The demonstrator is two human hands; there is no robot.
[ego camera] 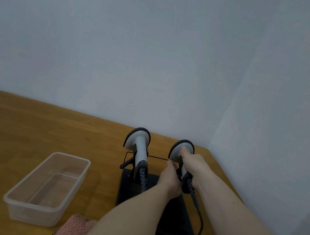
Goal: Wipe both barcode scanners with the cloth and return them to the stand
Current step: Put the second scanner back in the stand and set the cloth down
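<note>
A pink cloth (75, 229) lies at the near edge. The left scanner (138, 145) sits in the wire stand (128, 161). The left hand (170, 178) pinches the right scanner (182, 152); the right hand (195, 165) wraps its handle, thumb on top.

the pink knitted cloth (75, 231) is cut off by the bottom edge and partly covered by the bare left forearm, so its full shape cannot be told. the right-hand grey-and-black barcode scanner (182, 152) has its handle hidden behind the left hand (170, 179) and the right hand (195, 165), and where it meets the black wire stand (129, 154) cannot be seen. the dark coiled cables (198, 213) run out of view at the bottom edge, and the black flat base (174, 219) under them is partly hidden by both forearms.
</note>
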